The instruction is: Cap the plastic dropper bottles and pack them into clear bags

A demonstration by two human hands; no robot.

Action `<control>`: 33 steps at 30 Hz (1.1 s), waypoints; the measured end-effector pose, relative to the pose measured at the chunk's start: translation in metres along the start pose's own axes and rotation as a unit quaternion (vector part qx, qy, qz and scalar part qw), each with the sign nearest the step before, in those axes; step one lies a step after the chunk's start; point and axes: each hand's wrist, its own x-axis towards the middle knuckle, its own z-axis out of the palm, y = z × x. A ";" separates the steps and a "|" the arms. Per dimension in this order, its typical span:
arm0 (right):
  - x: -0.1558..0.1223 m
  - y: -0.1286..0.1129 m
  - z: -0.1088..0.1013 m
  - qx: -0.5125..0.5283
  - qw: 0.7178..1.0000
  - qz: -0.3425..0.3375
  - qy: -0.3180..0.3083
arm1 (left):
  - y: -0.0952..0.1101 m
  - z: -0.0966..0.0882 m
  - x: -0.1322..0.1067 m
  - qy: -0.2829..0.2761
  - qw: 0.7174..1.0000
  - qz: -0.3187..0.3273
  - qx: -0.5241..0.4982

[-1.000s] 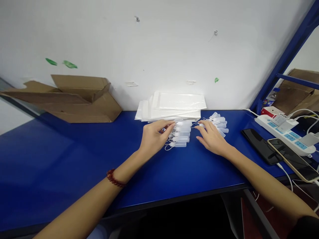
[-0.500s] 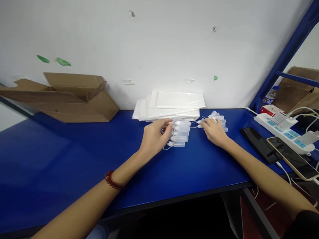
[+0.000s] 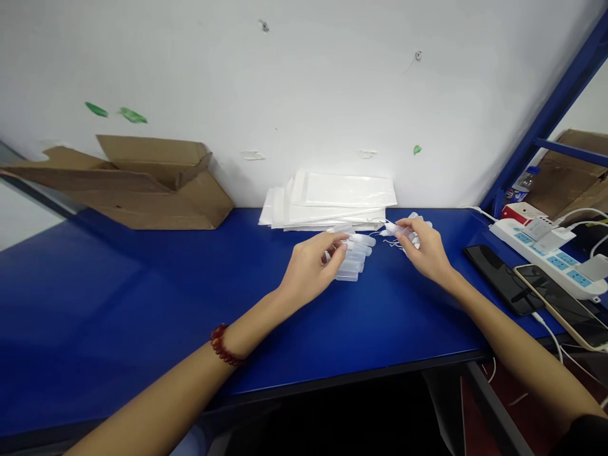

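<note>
Several small clear plastic bottles with white caps [image 3: 356,256] lie in a row on the blue table [image 3: 142,297]. My left hand [image 3: 313,269] rests at the left end of this row, its fingers curled against the bottles' capped ends. My right hand [image 3: 425,250] is closed on one small bottle [image 3: 398,229], pinched between thumb and fingers and lifted off a second heap of bottles [image 3: 417,221] that it mostly hides. A stack of clear plastic bags [image 3: 332,199] lies just behind both hands, against the wall.
An open cardboard box [image 3: 142,183] sits at the back left. At the right lie two phones [image 3: 503,288] [image 3: 563,307], a white power strip [image 3: 551,253] with plugs and cables, and a blue shelf frame [image 3: 546,114] with more cardboard.
My right hand has closed on one bottle and raised it from the right heap. My left hand slid in over the left end of the row, covering the caps.
</note>
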 end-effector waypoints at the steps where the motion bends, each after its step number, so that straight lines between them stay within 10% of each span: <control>1: 0.000 -0.003 -0.002 0.032 0.999 0.013 -0.001 | 0.001 0.001 0.000 -0.005 1.000 0.002 -0.004; 19: -0.005 -0.027 -0.006 0.239 0.960 0.103 -0.101 | 0.006 0.000 -0.003 -0.032 0.995 0.098 0.002; 33: -0.007 -0.031 -0.008 0.268 0.951 0.089 -0.127 | 0.018 0.003 -0.003 -0.125 0.943 -0.121 -0.284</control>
